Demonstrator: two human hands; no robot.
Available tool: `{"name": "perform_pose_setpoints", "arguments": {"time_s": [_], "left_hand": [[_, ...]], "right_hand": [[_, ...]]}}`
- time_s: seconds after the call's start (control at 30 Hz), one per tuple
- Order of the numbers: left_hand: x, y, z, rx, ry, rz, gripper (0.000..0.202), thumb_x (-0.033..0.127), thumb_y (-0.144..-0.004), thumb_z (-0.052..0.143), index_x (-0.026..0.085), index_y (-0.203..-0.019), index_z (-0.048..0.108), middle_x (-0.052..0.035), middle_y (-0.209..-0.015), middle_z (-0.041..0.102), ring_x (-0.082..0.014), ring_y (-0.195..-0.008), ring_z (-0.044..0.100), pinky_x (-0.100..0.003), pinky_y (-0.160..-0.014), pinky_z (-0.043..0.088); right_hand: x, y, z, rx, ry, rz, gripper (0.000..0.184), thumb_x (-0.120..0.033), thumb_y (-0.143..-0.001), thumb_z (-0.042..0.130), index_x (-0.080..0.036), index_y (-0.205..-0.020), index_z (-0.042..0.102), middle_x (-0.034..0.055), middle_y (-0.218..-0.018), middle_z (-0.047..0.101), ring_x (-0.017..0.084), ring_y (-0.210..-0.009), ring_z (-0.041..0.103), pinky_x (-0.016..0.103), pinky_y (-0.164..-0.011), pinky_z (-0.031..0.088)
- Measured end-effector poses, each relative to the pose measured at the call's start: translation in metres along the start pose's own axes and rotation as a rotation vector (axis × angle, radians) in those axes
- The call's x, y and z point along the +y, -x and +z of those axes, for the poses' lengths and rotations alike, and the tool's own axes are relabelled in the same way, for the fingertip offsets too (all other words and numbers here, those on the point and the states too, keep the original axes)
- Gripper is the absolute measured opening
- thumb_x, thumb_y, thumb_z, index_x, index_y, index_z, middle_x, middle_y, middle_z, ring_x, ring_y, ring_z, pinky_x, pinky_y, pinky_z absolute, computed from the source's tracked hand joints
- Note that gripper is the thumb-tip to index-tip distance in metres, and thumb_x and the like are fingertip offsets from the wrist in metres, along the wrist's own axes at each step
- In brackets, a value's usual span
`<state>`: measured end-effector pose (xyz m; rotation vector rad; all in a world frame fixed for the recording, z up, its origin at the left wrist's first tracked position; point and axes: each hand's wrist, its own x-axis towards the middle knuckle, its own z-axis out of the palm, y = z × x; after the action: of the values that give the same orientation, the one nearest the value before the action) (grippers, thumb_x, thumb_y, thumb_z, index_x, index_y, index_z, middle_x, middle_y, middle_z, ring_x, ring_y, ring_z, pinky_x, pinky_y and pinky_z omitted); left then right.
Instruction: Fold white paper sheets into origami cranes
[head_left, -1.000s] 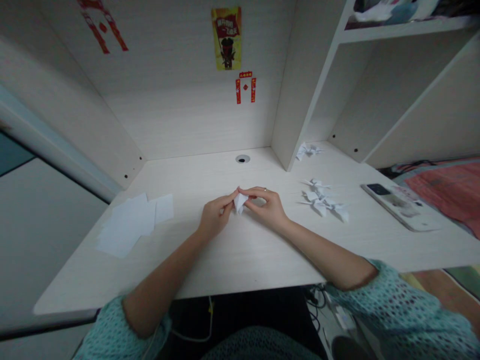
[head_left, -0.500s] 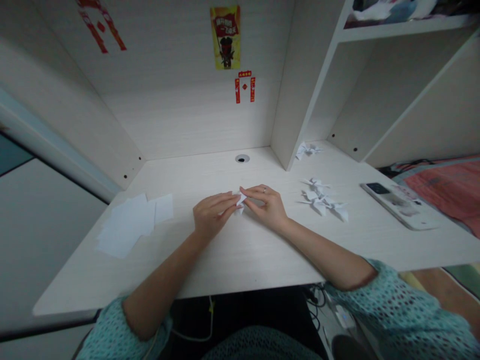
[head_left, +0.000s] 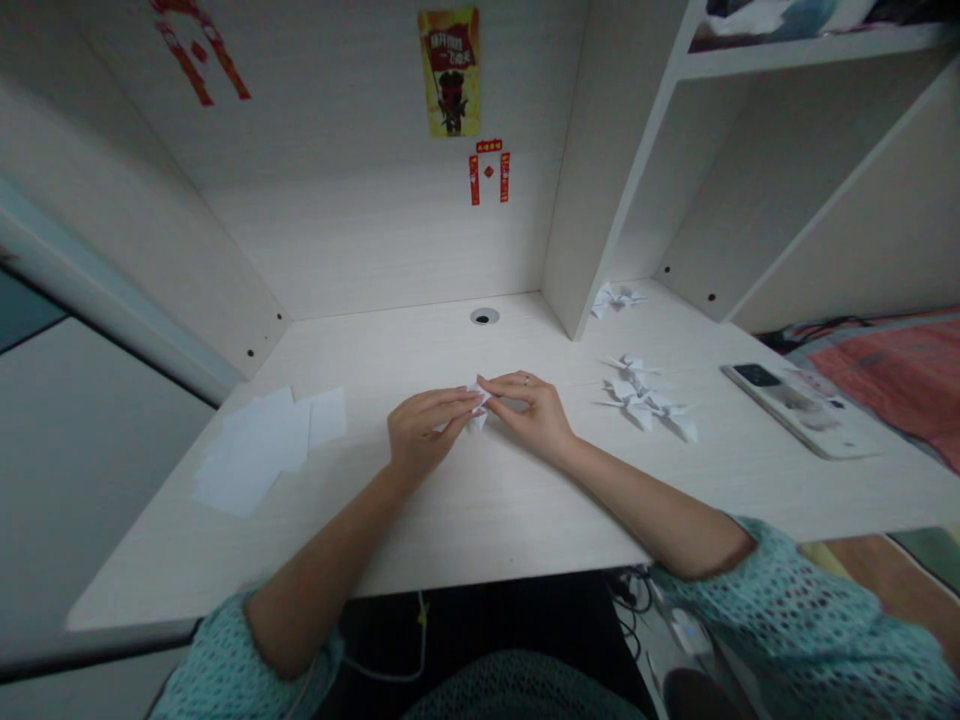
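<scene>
Between my two hands, over the middle of the white desk, is a small piece of folded white paper (head_left: 478, 421). My left hand (head_left: 429, 425) pinches it from the left, its fingers covering much of it. From the right, my right hand (head_left: 531, 408), with a ring on one finger, grips its upper edge between thumb and fingertips. The exact folds are too small and too covered to make out. Several folded paper cranes (head_left: 637, 392) lie to the right of my right hand. Off to the left of my left hand lies a spread of white paper sheets (head_left: 251, 450).
A smartphone (head_left: 796, 410) lies at the right of the desk (head_left: 450, 530). More paper cranes (head_left: 616, 298) sit behind, by the upright shelf panel (head_left: 600, 180). A cable hole (head_left: 484, 316) is near the back wall. Red cloth (head_left: 900, 375) lies beyond the desk's right side.
Both hands stay almost in place. The folded paper has turned slightly between the fingertips, with its lower point showing a little differently.
</scene>
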<state>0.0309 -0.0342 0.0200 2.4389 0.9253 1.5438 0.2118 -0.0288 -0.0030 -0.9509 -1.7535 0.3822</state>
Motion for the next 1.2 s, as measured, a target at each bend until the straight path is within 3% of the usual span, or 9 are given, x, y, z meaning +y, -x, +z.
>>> {"name": "perform_pose_setpoints", "arguments": {"time_s": [0.17,0.37,0.47,0.57,0.67,0.77,0.9,1.1,1.2], "left_hand": [[0.004,0.0,0.0,-0.015,0.031,0.006,0.015,0.019,-0.074,0.066,0.028,-0.085,0.071,-0.0003,-0.092,0.071,-0.0133,-0.085,0.066,-0.027,-0.079,0.052],[0.006,0.002,0.004,-0.03,0.097,-0.087,0.011,0.022,-0.075,0.066,0.028,-0.082,0.072,-0.002,-0.093,0.07,-0.0134,-0.083,0.066,-0.027,-0.076,0.052],[0.009,0.003,0.002,-0.026,0.109,-0.053,0.012,0.021,-0.074,0.067,0.029,-0.081,0.072,-0.0017,-0.094,0.07,-0.0133,-0.084,0.065,-0.027,-0.078,0.052],[0.008,0.002,0.0,-0.036,0.082,-0.053,0.022,0.026,-0.069,0.072,0.029,-0.091,0.07,-0.0028,-0.103,0.068,-0.0165,-0.093,0.063,-0.031,-0.085,0.05],[0.0,0.001,0.001,-0.028,0.122,-0.216,0.058,0.034,-0.064,0.075,0.026,-0.118,0.058,-0.0077,-0.118,0.062,-0.0211,-0.106,0.058,-0.037,-0.094,0.046],[-0.009,0.001,0.008,-0.132,0.376,-0.497,0.062,0.037,-0.073,0.067,0.022,-0.13,0.046,-0.0095,-0.116,0.063,-0.0199,-0.101,0.062,-0.037,-0.092,0.047],[-0.012,0.001,0.013,-0.21,0.637,-0.692,0.046,0.039,-0.074,0.064,0.016,-0.114,0.061,-0.0103,-0.108,0.067,-0.023,-0.099,0.062,-0.037,-0.09,0.047],[-0.01,0.002,0.015,-0.173,0.717,-0.807,0.041,0.038,-0.07,0.067,0.016,-0.104,0.067,-0.008,-0.103,0.068,-0.0231,-0.096,0.063,-0.039,-0.088,0.048],[-0.012,0.003,0.015,-0.178,0.752,-0.844,0.042,0.038,-0.07,0.066,0.016,-0.106,0.066,-0.0082,-0.106,0.068,-0.0224,-0.096,0.063,-0.039,-0.088,0.047]], "right_hand": [[-0.001,0.0,0.0,0.011,-0.045,0.028,0.028,-0.022,-0.08,0.061,-0.029,-0.106,0.066,0.0024,-0.095,0.071,0.018,-0.087,0.063,0.034,-0.081,0.048],[-0.003,0.0,-0.001,0.012,-0.078,0.051,0.027,-0.022,-0.079,0.061,-0.029,-0.104,0.067,0.0026,-0.094,0.071,0.018,-0.087,0.063,0.034,-0.08,0.049],[-0.003,0.0,-0.001,0.028,-0.063,0.046,0.026,-0.023,-0.08,0.061,-0.029,-0.104,0.067,0.0028,-0.094,0.071,0.018,-0.086,0.063,0.035,-0.08,0.049],[-0.003,-0.001,-0.002,0.068,-0.072,0.068,0.025,-0.026,-0.08,0.06,-0.029,-0.104,0.067,0.0036,-0.093,0.071,0.019,-0.086,0.063,0.036,-0.079,0.049],[-0.006,-0.003,-0.005,0.099,-0.093,0.08,0.025,-0.026,-0.079,0.061,-0.028,-0.103,0.068,0.0042,-0.094,0.07,0.019,-0.087,0.063,0.036,-0.079,0.049],[-0.011,-0.003,-0.006,0.098,-0.1,0.073,0.025,-0.025,-0.078,0.062,-0.028,-0.102,0.068,0.0038,-0.092,0.07,0.018,-0.084,0.062,0.035,-0.078,0.049],[-0.014,-0.003,-0.005,0.077,-0.142,0.063,0.024,-0.024,-0.078,0.063,-0.027,-0.1,0.069,0.0036,-0.087,0.07,0.017,-0.078,0.061,0.033,-0.074,0.048],[-0.01,-0.002,-0.002,0.073,-0.176,0.126,0.02,-0.028,-0.077,0.063,-0.025,-0.094,0.071,0.0034,-0.079,0.067,0.015,-0.07,0.057,0.03,-0.068,0.047],[-0.009,-0.003,-0.001,0.061,-0.181,0.117,0.025,-0.027,-0.078,0.061,-0.025,-0.101,0.068,0.003,-0.08,0.065,0.014,-0.07,0.056,0.031,-0.069,0.046]]}}
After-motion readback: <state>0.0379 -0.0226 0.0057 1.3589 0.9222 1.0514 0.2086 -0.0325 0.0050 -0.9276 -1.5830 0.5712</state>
